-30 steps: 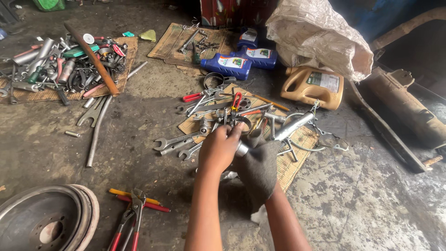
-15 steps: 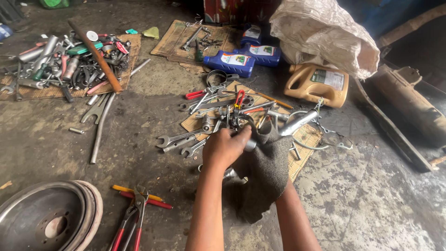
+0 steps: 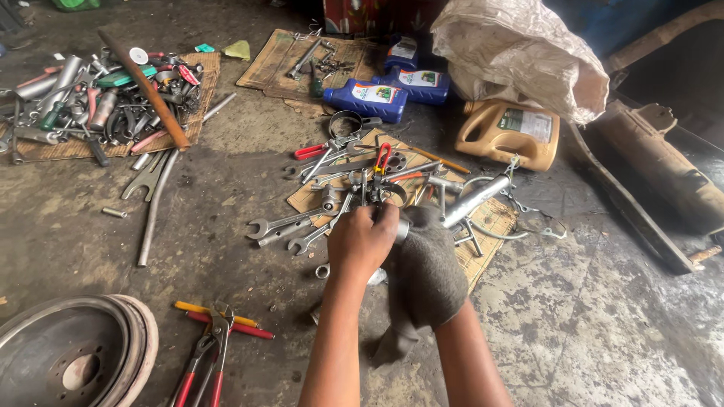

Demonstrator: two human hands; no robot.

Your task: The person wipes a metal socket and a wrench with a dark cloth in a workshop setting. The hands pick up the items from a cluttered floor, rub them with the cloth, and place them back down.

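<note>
Hands have drifted a bit up and left compared with a second ago, closer over the mat of tools, and the cloth hangs lower now. The small metal part (image 3: 402,228) is barely visible, sandwiched between the two hands just above the near edge of the cardboard mat (image 3: 489,226). Left hand (image 3: 362,240) is curled into a fist around it. Right hand (image 3: 431,264) is buried under a grey cloth (image 3: 426,283) and pressed against the part; can't tell how its fingers sit.

Just left are a few wrenches (image 3: 290,230) on the bare concrete. Red-handled pliers (image 3: 219,350) lie near the bottom edge, next to a brake drum (image 3: 72,358) cut off by the corner. Blue oil bottles (image 3: 373,98) and a tan jug (image 3: 509,134) sit farther back. Open concrete floor (image 3: 603,316) stretches right of the arms.
</note>
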